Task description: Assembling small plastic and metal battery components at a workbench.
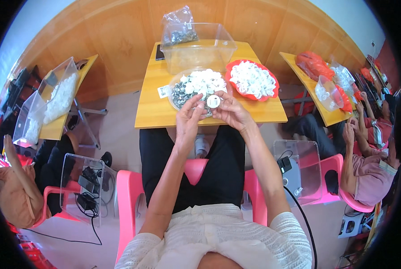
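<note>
On a yellow table (155,113), red tray (276,88) and bowl (171,89) hold white pieces (253,80); right hand (234,114) pinches a disc (213,101), left hand (188,120) unclear.

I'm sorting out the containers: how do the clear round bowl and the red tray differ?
The round bowl is clear; the red tray coloured, with a wavy rim. The bowl holds white pieces and dark pieces; the tray shows only white ones. Both stand on the table.

Gleaming clear-plastic bin (199,57) beyond the right grip (234,113), glossy red plastic dish (275,86) to its right, smooth wood-look bench (164,114) beneath, textured knit top (196,228) nearer!
</note>
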`<action>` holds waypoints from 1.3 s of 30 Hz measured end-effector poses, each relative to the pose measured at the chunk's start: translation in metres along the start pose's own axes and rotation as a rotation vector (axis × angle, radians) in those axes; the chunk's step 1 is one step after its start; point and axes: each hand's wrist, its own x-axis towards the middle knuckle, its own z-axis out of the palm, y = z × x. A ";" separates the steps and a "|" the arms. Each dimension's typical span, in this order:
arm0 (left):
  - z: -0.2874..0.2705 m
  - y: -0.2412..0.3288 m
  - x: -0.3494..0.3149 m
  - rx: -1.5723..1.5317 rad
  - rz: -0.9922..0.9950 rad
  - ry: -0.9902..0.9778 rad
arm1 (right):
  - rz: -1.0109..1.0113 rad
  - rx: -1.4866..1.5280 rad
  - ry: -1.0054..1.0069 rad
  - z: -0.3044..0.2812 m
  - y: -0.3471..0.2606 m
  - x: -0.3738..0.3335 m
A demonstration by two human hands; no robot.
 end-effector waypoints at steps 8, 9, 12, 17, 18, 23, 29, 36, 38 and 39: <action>-0.010 -0.012 -0.030 0.072 0.042 0.122 | 0.146 -0.226 0.038 0.025 0.021 -0.022; -0.011 -0.012 -0.030 0.078 0.037 0.118 | 0.109 -0.291 0.075 0.027 0.023 -0.021; -0.013 -0.014 -0.031 0.158 0.105 0.137 | 0.052 -0.338 0.193 0.034 0.020 -0.023; -0.007 -0.016 -0.030 0.294 0.211 0.160 | -0.039 -0.560 0.201 0.037 0.016 -0.025; -0.008 -0.018 -0.030 0.297 0.211 0.151 | -0.062 -0.629 0.202 0.038 0.017 -0.025; -0.010 -0.021 -0.029 0.132 0.106 0.108 | -0.070 -0.701 0.225 0.037 0.017 -0.025; -0.012 -0.018 -0.038 -0.097 -0.173 0.024 | -0.004 -0.628 0.226 0.030 0.018 -0.032; -0.028 -0.030 -0.036 -0.357 -0.335 -0.175 | 0.050 -0.752 0.191 0.033 0.011 -0.033; -0.035 -0.033 -0.033 -0.419 -0.322 -0.141 | -0.018 -0.890 0.317 0.028 0.000 -0.033; -0.040 -0.031 -0.029 -0.415 -0.310 -0.124 | -0.072 -0.945 0.409 0.023 -0.008 -0.033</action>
